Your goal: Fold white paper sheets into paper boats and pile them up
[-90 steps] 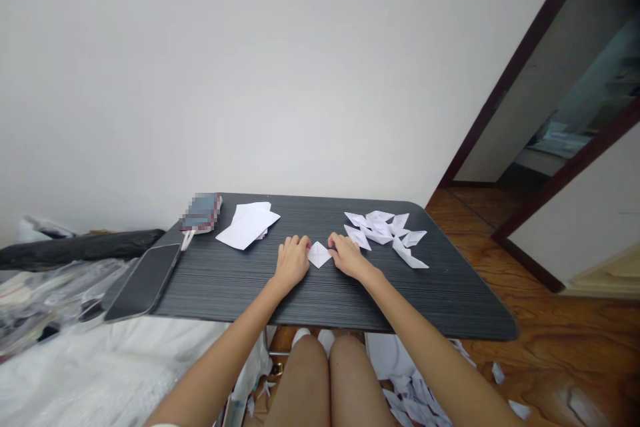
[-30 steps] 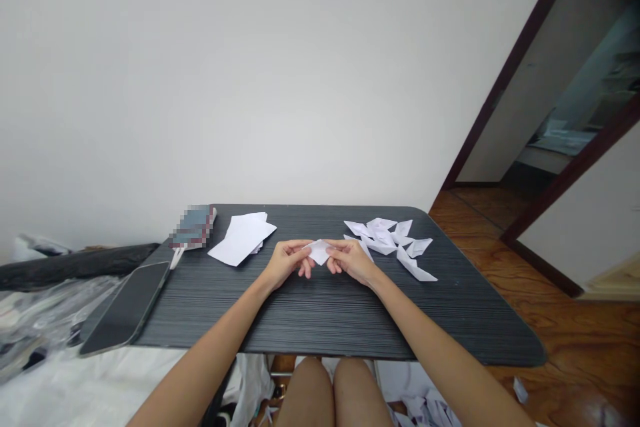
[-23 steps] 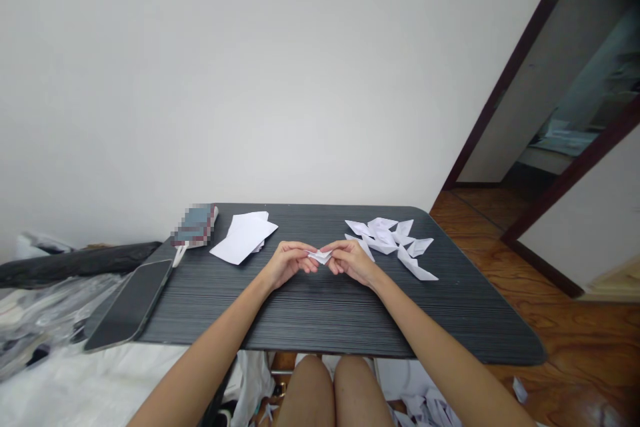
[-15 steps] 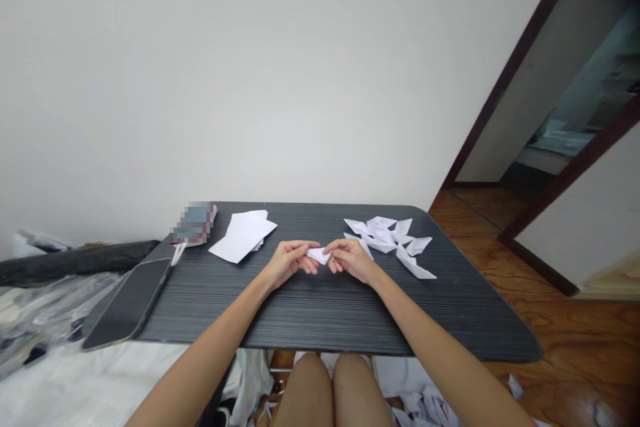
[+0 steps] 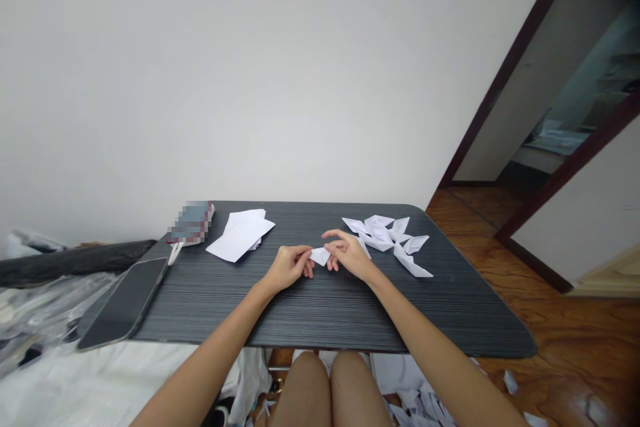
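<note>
Between my two hands is a small folded piece of white paper, held just above the dark table. My left hand pinches its left corner between thumb and fingers. On the other side, my right hand grips the right corner with its thumb and lower fingers, while the index finger is lifted and stretched out over it. Just to the right of my right hand lies a pile of folded white paper boats. Left of my left hand rests a stack of flat white paper sheets.
The dark striped table stands against a white wall. A tablet lies at its left edge, with a blurred pouch-like item behind it. Plastic-wrapped things crowd the left side. Paper scraps lie below, and a doorway is on the right.
My right index finger has lifted off the paper and stretched out. My left fingers have curled in closer. The folded paper shows more of its flat face. The view has shifted slightly.
</note>
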`<state>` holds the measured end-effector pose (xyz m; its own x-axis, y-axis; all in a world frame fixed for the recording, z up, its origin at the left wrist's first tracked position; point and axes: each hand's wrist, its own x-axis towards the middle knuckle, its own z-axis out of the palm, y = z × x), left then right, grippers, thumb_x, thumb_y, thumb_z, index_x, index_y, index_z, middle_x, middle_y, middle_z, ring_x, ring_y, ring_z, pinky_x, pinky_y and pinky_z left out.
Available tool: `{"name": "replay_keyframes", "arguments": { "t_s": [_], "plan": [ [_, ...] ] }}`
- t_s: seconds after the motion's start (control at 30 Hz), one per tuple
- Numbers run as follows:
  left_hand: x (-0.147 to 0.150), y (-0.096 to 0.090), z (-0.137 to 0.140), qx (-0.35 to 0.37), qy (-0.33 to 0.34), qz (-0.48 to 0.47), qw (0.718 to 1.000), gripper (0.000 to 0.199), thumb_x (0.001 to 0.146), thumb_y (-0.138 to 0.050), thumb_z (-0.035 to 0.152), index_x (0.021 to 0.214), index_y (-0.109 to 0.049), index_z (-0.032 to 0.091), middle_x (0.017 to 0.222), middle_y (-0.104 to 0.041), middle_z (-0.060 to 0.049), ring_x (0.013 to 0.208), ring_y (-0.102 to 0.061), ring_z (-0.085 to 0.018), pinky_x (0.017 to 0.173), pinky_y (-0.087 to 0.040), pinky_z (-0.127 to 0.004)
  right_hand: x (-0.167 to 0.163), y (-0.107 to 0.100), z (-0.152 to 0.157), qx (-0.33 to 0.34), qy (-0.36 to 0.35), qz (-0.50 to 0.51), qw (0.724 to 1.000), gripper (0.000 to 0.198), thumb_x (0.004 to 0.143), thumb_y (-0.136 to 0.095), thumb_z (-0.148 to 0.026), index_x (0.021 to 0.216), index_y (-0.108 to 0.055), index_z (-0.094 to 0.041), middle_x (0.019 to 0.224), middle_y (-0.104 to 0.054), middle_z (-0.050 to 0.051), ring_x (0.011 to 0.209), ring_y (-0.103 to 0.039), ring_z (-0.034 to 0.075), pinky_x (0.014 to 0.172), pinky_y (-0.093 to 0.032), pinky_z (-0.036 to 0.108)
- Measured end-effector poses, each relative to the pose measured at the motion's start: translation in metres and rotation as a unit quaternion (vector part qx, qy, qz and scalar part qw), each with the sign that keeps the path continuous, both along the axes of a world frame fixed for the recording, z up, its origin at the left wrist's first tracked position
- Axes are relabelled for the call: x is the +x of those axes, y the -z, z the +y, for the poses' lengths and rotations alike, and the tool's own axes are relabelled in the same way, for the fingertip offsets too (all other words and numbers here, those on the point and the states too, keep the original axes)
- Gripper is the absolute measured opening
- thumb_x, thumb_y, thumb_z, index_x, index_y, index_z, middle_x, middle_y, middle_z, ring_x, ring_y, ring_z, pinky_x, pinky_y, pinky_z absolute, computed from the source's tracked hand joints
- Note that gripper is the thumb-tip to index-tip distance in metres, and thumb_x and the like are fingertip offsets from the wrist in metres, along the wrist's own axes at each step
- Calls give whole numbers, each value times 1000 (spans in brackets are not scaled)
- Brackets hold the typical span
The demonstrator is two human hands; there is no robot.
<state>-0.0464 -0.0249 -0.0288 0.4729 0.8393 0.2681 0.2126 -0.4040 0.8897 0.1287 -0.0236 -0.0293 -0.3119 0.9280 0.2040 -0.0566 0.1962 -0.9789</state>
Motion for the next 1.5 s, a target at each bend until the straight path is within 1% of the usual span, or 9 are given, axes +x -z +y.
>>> {"name": "replay_keyframes", "arguments": {
  "t_s": [0.17,0.33,0.57,0.77,0.87,1.03,1.2,1.43,1.5],
  "plan": [
    [3,-4,-4,125,-50,65,989,32,80,-42,31,97,-58,10,53,-57,-1,40,-47,-6,48,-40,-18,-6,4,2,-6,44,-8,999,22,68,-55,-32,73,-58,-10,39,-54,-1,33,-49,10,35,-36,19],
    [5,-5,-5,88,-53,43,994,33,81,-39,32,97,-58,10,51,-53,2,36,-42,-4,42,-36,-16,-7,3,2,7,59,6,998,19,67,-57,-30,72,-59,-11,40,-56,-1,33,-48,9,35,-34,18],
    [4,-10,-6,108,-66,101,987,41,84,-31,31,55,-53,12,40,-45,3,37,-40,-5,44,-33,-15,-10,2,-1,23,105,-6,994,18,68,-56,-30,67,-59,-13,35,-50,-3,28,-43,7,30,-27,17],
    [9,-9,-6,167,-60,143,974,27,80,-42,33,77,-59,12,56,-56,1,48,-46,-8,50,-33,-17,-15,3,-7,55,126,-51,989,21,71,-52,-33,70,-59,-13,36,-49,-3,29,-42,7,32,-30,17],
    [9,-9,-6,158,-58,146,975,30,82,-36,31,74,-59,12,49,-51,2,45,-43,-7,48,-32,-17,-16,0,-8,41,108,-35,993,20,69,-54,-33,70,-58,-13,35,-47,-5,28,-41,6,31,-28,17],
    [7,-8,-6,98,-35,114,988,35,83,-32,32,61,-51,14,40,-44,5,37,-39,-5,44,-32,-16,-14,-8,-6,-22,13,-31,999,21,66,-57,-33,69,-55,-12,29,-42,-7,25,-37,6,29,-22,16],
    [9,-5,-5,25,-13,87,996,39,85,-27,36,58,-46,14,34,-42,6,30,-36,-4,40,-31,-15,-12,-6,-5,-24,36,-39,998,22,68,-53,-35,63,-52,-14,26,-41,-8,22,-35,5,29,-21,16],
    [7,-3,-5,34,-46,65,996,36,84,-30,37,85,-56,11,33,-41,7,30,-37,-5,40,-32,-15,-10,-3,-3,-25,19,-41,999,24,74,-43,-35,72,-52,-13,27,-44,-7,20,-30,4,27,-19,15],
    [6,-4,-3,15,-39,61,997,39,84,-30,38,82,-58,10,37,-47,5,29,-39,-5,38,-32,-15,-10,-3,-2,-15,19,-32,999,23,73,-45,-35,72,-52,-13,30,-46,-6,22,-33,5,28,-21,15]
  ]
}}
